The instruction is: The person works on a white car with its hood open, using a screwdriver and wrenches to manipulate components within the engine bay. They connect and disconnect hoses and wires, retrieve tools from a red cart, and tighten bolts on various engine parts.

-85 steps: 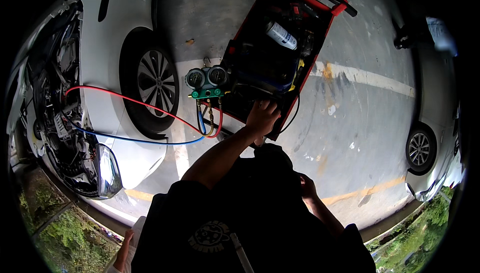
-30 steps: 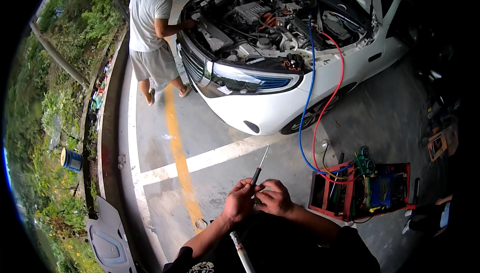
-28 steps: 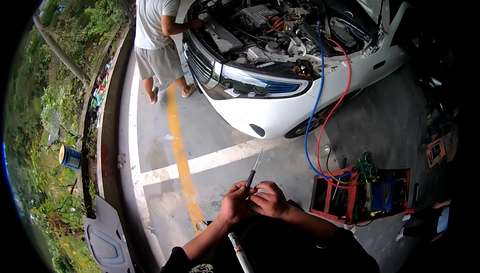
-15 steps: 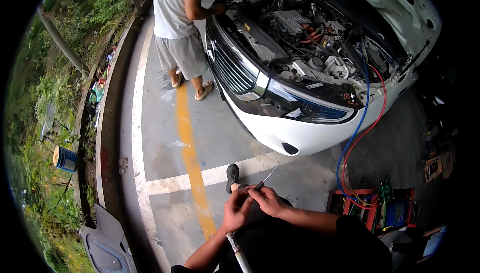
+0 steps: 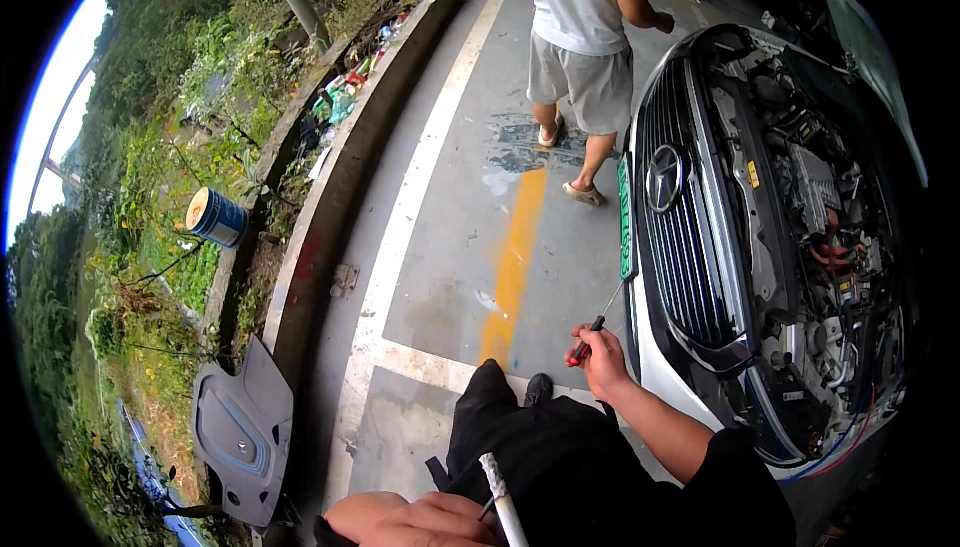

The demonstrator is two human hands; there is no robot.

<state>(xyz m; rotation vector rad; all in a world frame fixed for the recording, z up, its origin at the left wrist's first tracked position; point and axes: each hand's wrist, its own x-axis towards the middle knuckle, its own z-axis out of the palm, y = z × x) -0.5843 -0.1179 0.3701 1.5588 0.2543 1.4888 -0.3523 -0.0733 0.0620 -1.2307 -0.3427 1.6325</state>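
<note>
My right hand (image 5: 600,362) is closed around the dark-and-red handle of a thin metal hand tool (image 5: 610,304), its shaft pointing forward toward the car's bumper. My left hand (image 5: 440,524) is low at the bottom edge, against my dark clothing, fingers bent; a thin dark item shows by the fingertips, too small to name. A lit cigarette (image 5: 505,507) juts up from close under the camera. On the right stands the white car (image 5: 670,397) with its bonnet up, showing the grille (image 5: 680,267), engine bay (image 5: 820,257) and blue and red hoses.
A person (image 5: 580,27) in a white T-shirt and grey shorts walks ahead beside the car. Along the left run a concrete curb (image 5: 340,162), litter and plants, with a bucket (image 5: 215,217). A grey moulded panel (image 5: 240,427) leans at the lower left.
My hands have come apart: the right keeps the tool, the left has dropped low. I have turned and moved alongside the car's front. The other person has left the engine bay's edge.
</note>
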